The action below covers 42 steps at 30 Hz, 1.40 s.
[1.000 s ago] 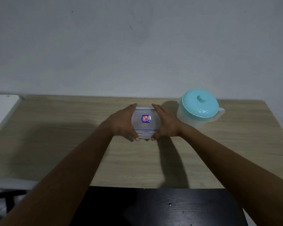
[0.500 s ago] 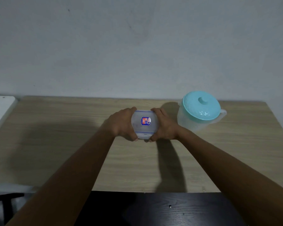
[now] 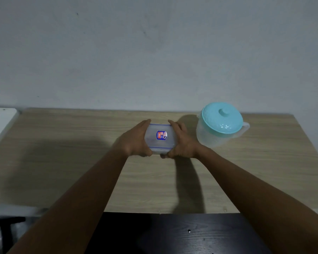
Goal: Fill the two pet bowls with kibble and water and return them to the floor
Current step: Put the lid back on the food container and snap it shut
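Over the last second both hands, left (image 3: 134,142) and right (image 3: 182,143), have closed their fingers tighter around the sides of the lidded container (image 3: 161,137) near the table's (image 3: 63,143) back edge, beside the jug (image 3: 219,125), probably starting to unlatch it; no bowls in view.

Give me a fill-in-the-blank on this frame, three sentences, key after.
1. Both hands, left hand and right hand, grip one clear ____ with a blue-trimmed lid.
2. The pitcher has a ____ coloured lid.
3. The pitcher stands on the wooden table to the person's ____ of the container.

Missing words: container; turquoise; right
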Each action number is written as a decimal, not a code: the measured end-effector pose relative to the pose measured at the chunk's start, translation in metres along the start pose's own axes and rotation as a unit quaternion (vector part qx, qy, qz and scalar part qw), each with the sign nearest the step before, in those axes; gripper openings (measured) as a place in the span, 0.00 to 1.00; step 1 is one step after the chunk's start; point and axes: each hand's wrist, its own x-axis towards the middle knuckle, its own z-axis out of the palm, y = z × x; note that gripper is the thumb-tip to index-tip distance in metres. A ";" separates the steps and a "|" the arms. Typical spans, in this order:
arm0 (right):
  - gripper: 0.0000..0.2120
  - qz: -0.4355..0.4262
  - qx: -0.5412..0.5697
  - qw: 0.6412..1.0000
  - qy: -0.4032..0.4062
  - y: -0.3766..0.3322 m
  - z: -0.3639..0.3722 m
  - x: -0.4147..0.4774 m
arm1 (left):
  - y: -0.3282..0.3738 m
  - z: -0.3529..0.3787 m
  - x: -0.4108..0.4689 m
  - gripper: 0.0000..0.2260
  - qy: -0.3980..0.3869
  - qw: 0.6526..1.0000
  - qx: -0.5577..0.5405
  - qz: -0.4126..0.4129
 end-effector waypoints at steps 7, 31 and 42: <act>0.44 0.021 0.205 0.958 0.198 0.010 0.036 -0.050 | -0.003 0.041 -0.047 0.41 0.145 0.947 -0.286 -0.037; 0.29 0.014 0.300 0.930 0.212 -0.026 0.059 -0.134 | 0.019 0.040 -0.146 0.25 0.220 0.895 -0.380 -0.075; 0.27 -0.019 0.276 0.932 0.232 -0.086 0.124 -0.237 | -0.005 0.031 -0.282 0.22 0.223 0.909 -0.351 -0.046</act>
